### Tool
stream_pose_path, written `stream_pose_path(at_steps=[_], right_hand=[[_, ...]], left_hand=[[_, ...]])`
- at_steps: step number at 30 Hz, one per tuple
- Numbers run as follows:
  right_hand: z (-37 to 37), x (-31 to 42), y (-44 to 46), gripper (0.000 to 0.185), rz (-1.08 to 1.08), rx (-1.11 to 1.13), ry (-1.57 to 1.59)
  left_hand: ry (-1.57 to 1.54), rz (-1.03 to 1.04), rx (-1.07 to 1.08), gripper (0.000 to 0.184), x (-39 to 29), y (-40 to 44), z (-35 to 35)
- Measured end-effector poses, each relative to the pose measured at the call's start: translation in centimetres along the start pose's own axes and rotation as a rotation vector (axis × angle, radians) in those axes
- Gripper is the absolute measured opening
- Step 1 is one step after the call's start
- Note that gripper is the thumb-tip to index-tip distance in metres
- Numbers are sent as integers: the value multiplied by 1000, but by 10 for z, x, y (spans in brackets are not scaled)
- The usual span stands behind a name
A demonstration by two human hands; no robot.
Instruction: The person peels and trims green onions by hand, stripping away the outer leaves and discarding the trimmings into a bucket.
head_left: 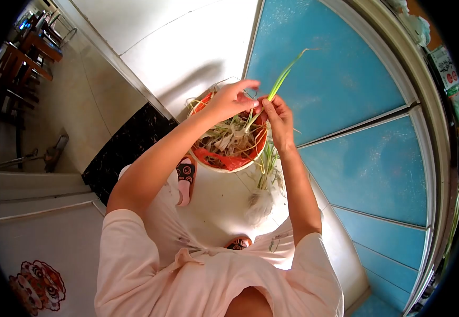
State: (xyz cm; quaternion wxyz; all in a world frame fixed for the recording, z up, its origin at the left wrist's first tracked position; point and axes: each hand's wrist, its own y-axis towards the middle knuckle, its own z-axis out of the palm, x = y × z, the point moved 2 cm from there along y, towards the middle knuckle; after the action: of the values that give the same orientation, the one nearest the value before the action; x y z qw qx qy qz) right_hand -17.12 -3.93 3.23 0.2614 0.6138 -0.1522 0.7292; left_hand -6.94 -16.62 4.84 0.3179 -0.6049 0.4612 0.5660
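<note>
My right hand (279,117) pinches a scallion (279,80) between thumb and fingers. Its green leaves point up and away, and its pale end hangs down over a bin (220,169). Beside it on the left is my left hand (232,100), with index finger and thumb apart and nothing clearly between them. Whether its thumb touches the stalk, I cannot tell. Dry peelings (228,136) fill the bin, which has a red plastic bag (229,160) as its liner. More scallions (266,174) lie on the floor right of the bin, below my right forearm.
Blue cabinet doors (329,68) stand close on the right, under a counter edge. A white panel (187,42) is behind the bin. My slippered foot (186,171) is just left of the bin. Wooden chairs (29,61) stand far off at upper left.
</note>
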Motion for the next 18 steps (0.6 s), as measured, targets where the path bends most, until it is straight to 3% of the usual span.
stream_pose_path(at_steps=[2, 6, 7, 11, 14, 18], right_hand=[[5, 3, 0, 16, -19, -34, 40], [4, 16, 3, 17, 22, 64, 56], [1, 15, 4, 17, 41, 62, 15], [-2, 12, 4, 20, 57, 15, -56], [-5, 15, 6, 21, 28, 15, -88], [-3, 15, 3, 24, -15, 149, -219]], left_hand=[[-167, -167, 188, 24, 10, 1, 2], [-193, -136, 190, 19, 9, 3, 1], [-142, -197, 119, 14, 8, 3, -2], [503, -512, 185, 12, 19, -2, -21], [1000, -128, 149, 19, 63, -10, -27], [687, 247, -300, 19, -27, 3, -12]])
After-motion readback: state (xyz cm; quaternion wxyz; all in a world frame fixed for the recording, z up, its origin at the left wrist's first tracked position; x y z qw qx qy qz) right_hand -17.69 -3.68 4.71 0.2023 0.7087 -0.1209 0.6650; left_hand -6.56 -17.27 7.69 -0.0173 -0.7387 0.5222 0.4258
